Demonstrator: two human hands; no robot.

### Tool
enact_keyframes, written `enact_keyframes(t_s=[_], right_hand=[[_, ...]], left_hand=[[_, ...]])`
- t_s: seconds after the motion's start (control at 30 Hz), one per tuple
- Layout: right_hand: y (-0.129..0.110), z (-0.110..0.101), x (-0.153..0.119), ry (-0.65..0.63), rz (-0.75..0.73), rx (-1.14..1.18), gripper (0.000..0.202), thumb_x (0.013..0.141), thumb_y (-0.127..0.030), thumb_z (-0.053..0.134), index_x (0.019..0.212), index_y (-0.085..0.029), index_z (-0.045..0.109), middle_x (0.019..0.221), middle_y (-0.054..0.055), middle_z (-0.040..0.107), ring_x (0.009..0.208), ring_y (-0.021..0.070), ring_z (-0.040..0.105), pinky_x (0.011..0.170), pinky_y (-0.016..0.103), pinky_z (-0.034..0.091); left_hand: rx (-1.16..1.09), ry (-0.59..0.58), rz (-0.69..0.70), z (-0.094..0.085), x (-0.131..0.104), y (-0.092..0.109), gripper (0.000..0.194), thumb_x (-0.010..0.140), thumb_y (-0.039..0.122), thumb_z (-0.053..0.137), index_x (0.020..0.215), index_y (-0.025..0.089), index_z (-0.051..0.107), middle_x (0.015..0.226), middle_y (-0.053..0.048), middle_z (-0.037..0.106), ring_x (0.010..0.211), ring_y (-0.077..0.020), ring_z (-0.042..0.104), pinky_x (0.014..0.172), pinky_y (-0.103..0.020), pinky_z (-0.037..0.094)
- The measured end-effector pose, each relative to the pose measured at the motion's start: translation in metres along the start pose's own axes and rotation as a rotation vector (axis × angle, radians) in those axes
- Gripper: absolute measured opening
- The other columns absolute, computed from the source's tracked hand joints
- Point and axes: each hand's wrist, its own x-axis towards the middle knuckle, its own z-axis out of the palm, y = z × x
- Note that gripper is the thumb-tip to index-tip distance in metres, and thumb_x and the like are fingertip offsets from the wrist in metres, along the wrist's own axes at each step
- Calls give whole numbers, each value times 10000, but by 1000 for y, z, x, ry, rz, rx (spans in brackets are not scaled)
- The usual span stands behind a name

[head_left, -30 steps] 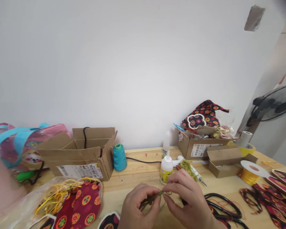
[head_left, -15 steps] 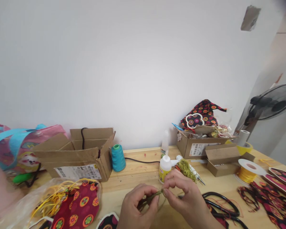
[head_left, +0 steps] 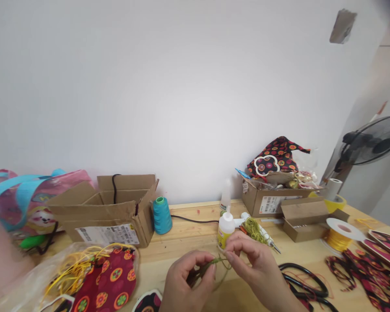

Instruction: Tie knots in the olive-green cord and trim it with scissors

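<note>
In the lower middle of the head view, my left hand [head_left: 190, 279] pinches a small bundle of olive-green cord [head_left: 218, 260] between thumb and forefinger. To its right, my right hand [head_left: 255, 264] is closed at the fingertips on a thin strand of the same cord, which loops between the two hands. The lower part of the bundle is hidden in my left palm. Just behind my right fingers stands a white glue bottle [head_left: 226, 223] with a yellow label. A skein of green cord [head_left: 254, 229] lies beside a white glue gun [head_left: 269, 240].
At left stand an open cardboard box [head_left: 107, 212], a teal thread cone [head_left: 162, 216] and patterned red fabric [head_left: 112, 277] with yellow cord. On the right are black-handled scissors [head_left: 307, 277], a spool of yellow cord [head_left: 339, 236], a small box [head_left: 307, 221] and a filled carton [head_left: 263, 201].
My right fingertips have shifted slightly right, away from the left hand, and a strand now shows stretched and looped between them. The camera view has shifted slightly.
</note>
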Motion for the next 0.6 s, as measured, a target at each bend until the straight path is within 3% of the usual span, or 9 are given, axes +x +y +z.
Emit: enact_keyframes(t_s=[0.17, 0.37, 0.6], right_hand=[[-5, 1, 0, -24, 55, 34, 119, 762, -242, 541, 722, -165, 622, 670, 9, 517, 630, 135, 464, 609, 242, 379], [2, 5, -1, -94, 190, 277, 200, 749, -301, 564, 607, -161, 541, 659, -4, 466, 620, 123, 425, 578, 227, 347], [6, 7, -1, -113, 314, 477, 227, 719, -322, 606, 597, -151, 518, 657, -15, 446, 605, 105, 381, 564, 212, 309]], left_hand=[[-15, -14, -17, 0, 0, 2, 71, 609, 200, 588, 602, 176, 654, 547, 8, 616, 502, -120, 537, 478, -178, 421], [27, -17, -7, 1, 0, 3, 57, 595, 181, 597, 592, 169, 653, 545, 2, 625, 500, -124, 533, 481, -181, 419], [-57, -49, -113, 1, 0, 0, 47, 585, 177, 617, 610, 156, 651, 519, 22, 577, 480, -99, 476, 466, -169, 378]])
